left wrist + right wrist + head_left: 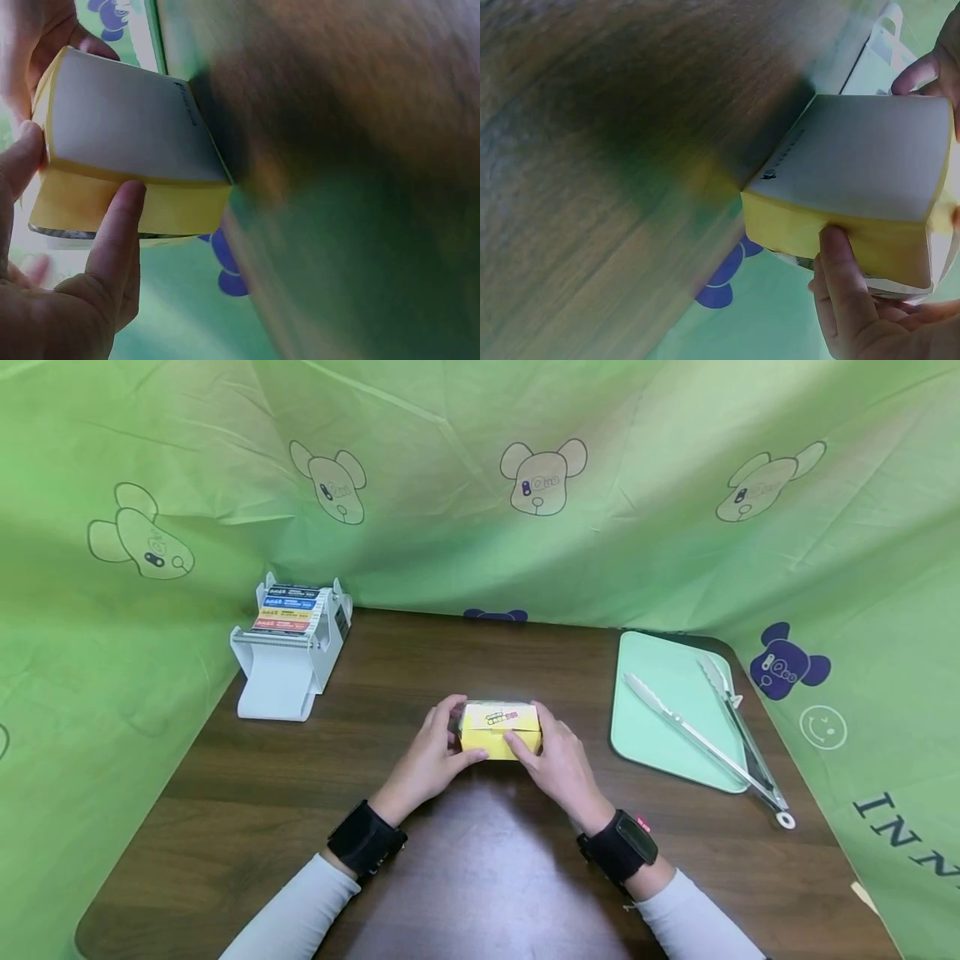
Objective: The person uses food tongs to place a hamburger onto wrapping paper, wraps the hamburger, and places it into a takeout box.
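A small yellow and white cardboard box (491,742), with a printed label on its top flap, sits at the middle of the table. My left hand (429,756) grips its left end, fingers at the side and thumb toward the front lower edge. From the other end, my right hand (561,764) holds it, with the thumb against the yellow front. Both wrist views show the plain pale face of the box (127,120) between the hands, its lower edge at the tabletop. What is inside the box is hidden.
At the back left stands a white dispenser (330,639) with a coloured label strip and a white sheet hanging down its front. On the right lies a mint-green cutting board (633,702), with metal tongs (693,735) across it. A green printed cloth (442,543) hangs around the wooden table (247,810).
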Demonstrator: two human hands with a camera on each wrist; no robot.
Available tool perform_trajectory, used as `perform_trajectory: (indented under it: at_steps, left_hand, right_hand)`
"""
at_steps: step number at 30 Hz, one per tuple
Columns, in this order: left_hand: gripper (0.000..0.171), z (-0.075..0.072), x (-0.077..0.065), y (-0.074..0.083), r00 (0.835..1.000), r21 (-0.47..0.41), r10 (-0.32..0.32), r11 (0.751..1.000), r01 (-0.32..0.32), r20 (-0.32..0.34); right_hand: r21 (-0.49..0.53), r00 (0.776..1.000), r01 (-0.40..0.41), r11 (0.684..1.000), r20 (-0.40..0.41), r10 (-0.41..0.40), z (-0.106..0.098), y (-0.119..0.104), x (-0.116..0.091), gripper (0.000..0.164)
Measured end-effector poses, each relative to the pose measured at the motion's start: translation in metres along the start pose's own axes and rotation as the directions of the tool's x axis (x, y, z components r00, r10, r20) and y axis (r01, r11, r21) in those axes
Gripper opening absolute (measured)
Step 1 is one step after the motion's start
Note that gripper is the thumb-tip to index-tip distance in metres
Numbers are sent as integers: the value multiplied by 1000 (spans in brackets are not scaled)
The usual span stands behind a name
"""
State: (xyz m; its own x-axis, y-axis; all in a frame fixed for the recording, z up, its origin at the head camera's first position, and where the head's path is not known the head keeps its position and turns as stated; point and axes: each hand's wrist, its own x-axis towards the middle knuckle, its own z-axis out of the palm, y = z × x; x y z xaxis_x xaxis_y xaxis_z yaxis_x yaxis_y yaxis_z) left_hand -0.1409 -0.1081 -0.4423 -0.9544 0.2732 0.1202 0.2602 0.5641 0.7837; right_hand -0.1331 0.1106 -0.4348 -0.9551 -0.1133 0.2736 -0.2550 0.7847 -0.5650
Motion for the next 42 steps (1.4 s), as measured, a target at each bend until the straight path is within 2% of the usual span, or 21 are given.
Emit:
perform_trajectory:
  at_steps: [5, 16, 19, 23, 29, 32, 36, 42]
  left_hand:
    - [71, 0, -2, 0, 993, 100, 113, 989, -111, -17]
    - [63, -1, -2, -1, 981, 157, 194, 969, -188, -22]
    - [58, -2, -1, -2, 985, 131, 172, 977, -170, -6]
    - [49, -4, -1, -2, 994, 74, 112, 991, -113, 16]
    - [54, -3, 1, 0, 1000, 26, 24, 999, -24, 20]
    - [51, -2, 2, 2, 1000, 14, -13, 1000, 13, 7]
    - [47, -1, 2, 3, 1000, 14, -17, 1000, 17, -4]
    - [64, 0, 0, 3, 999, 44, 31, 999, -31, 9]
  right_hand:
    - [17, 999, -25, 1000, 43, 24, -2, 0, 1, 62]
    - [48, 987, -132, 990, 97, 127, -4, -4, 2, 70]
    - [50, 987, -128, 990, 100, 123, -4, -4, 3, 69]
    - [36, 990, -103, 994, 103, 98, -2, -2, 3, 68]
    - [68, 992, -76, 995, 109, 69, 0, -1, 2, 72]
    - [93, 991, -85, 992, 115, 74, 1, -2, 3, 73]
    - [95, 989, -105, 990, 117, 94, 2, -4, 2, 73]
    - [90, 982, -148, 985, 129, 136, 3, -6, 2, 73]
